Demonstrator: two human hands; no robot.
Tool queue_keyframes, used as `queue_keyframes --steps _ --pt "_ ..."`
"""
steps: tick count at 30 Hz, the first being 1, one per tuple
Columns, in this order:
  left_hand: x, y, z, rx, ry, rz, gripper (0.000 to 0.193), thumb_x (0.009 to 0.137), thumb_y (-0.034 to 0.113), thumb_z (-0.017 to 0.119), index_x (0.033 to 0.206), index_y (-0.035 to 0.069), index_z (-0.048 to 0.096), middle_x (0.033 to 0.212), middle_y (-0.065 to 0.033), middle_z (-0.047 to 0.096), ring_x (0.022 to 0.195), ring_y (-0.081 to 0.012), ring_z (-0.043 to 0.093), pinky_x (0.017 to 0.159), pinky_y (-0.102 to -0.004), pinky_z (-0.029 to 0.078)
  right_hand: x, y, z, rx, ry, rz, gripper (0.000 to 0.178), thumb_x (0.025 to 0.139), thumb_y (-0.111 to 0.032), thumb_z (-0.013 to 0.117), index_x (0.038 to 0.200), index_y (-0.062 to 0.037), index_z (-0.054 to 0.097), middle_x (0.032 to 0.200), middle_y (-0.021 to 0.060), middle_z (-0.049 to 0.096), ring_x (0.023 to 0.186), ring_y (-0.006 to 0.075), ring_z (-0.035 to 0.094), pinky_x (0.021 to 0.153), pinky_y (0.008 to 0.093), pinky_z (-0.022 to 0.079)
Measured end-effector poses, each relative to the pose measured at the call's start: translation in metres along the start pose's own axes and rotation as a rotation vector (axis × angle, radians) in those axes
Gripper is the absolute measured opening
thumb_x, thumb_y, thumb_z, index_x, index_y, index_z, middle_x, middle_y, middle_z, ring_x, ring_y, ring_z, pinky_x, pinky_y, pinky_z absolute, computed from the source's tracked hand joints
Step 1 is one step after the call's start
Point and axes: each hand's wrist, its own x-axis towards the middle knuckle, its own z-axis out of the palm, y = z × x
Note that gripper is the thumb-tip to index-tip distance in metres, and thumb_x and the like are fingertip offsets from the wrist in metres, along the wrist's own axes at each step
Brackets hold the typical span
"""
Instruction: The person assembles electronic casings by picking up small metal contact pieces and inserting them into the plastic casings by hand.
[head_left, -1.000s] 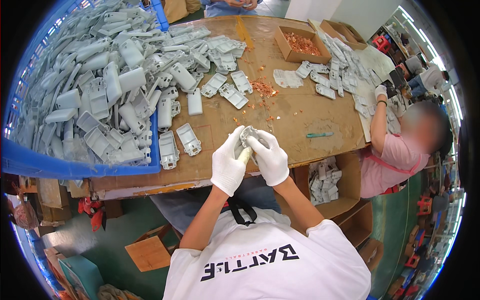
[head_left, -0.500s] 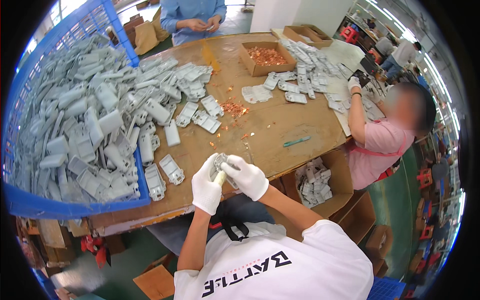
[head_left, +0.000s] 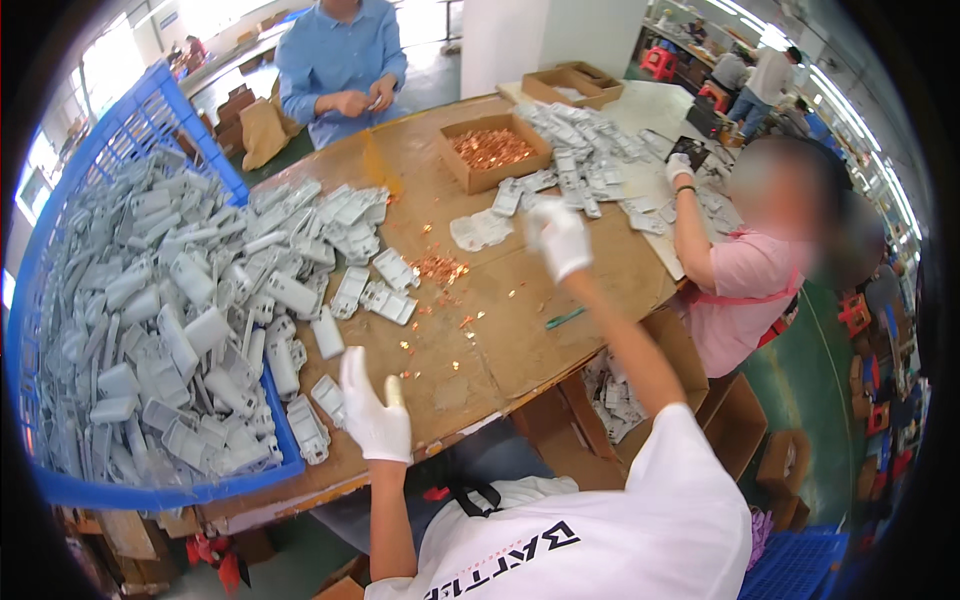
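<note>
My left hand (head_left: 378, 412), in a white glove with a yellowish cover on the thumb, is spread open above the table's near edge. Its fingers reach beside a light grey plastic housing (head_left: 326, 396), and nothing shows in its grasp. Stretched out over the far right of the table is my right hand (head_left: 562, 238), gloved and smeared by motion. It is close to a pile of grey housings (head_left: 575, 165); whether anything is in its fingers cannot be made out. Small copper-coloured pieces (head_left: 440, 267) lie scattered mid-table.
A blue plastic basket (head_left: 288, 425) heaped with grey housings fills the left. A cardboard box (head_left: 500, 180) holds copper pieces. A green pen-like tool (head_left: 565, 318) lies under my right forearm. One person (head_left: 345, 60) stands opposite; another (head_left: 745, 280) works at the right.
My hands have parted from the grey housing they held together. The left moved left and opened; the right swung up and away toward the far pile. The view has shifted.
</note>
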Motion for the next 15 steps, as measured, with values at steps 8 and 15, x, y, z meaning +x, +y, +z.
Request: queue_keyframes --steps 8,15 --pt "-0.003 -0.057 -0.01 0.698 -0.142 -0.204 0.063 0.079 0.027 0.073 0.133 0.008 0.048 0.141 -0.0212 0.041 0.132 -0.0423 0.036 0.112 -0.0517 0.029 0.122 0.137 -0.005 -0.442 0.006 -0.107 0.027 0.085 -0.011 0.056 0.109 -0.0111 0.067 0.11 0.0164 0.065 0.099 0.0351 0.062 0.088 0.0446 0.05" --pt "-0.006 -0.058 -0.012 0.716 -0.074 -0.183 0.055 0.081 0.027 0.071 0.129 0.009 0.051 0.134 -0.0158 0.049 0.131 -0.0386 0.039 0.111 -0.0561 0.026 -0.003 -0.061 0.019 0.165 -0.493 -0.396 0.019 0.084 -0.007 0.054 0.098 -0.0129 0.066 0.095 0.011 0.066 0.087 0.0336 0.064 0.077 0.041 0.052"
